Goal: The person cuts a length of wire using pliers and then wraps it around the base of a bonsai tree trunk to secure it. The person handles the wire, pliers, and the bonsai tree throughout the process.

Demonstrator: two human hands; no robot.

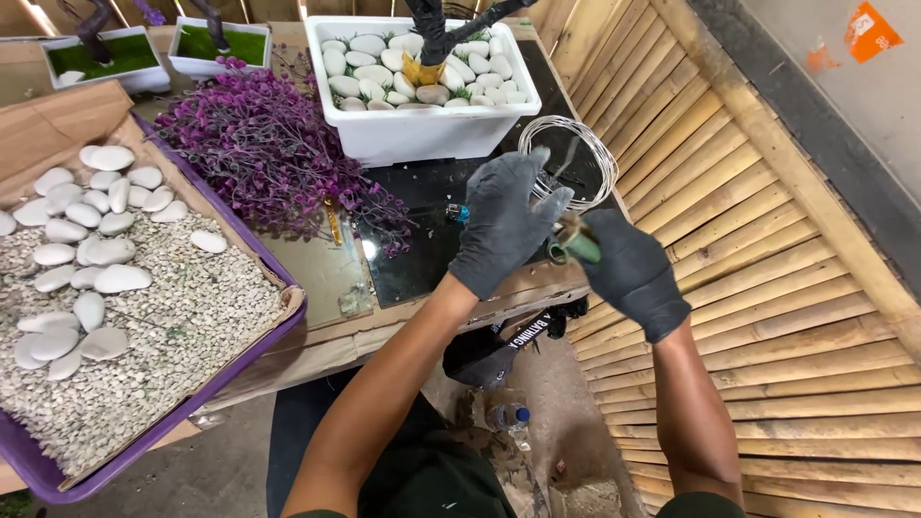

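Bamboo-slat wall [767, 240], right hand [628, 273] fingers gripping green-handled tool [573, 247] pointing left, left hand [504, 221] fingers curled over wire coil [568, 158]

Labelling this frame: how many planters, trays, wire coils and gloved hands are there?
White planters: 3 — big one with stones, two small with green moss
Purple tray: 1
Wire coil: 1
Gloved hands: 2 — left hand at the coil, right hand gripping a green-handled tool
Total: 7
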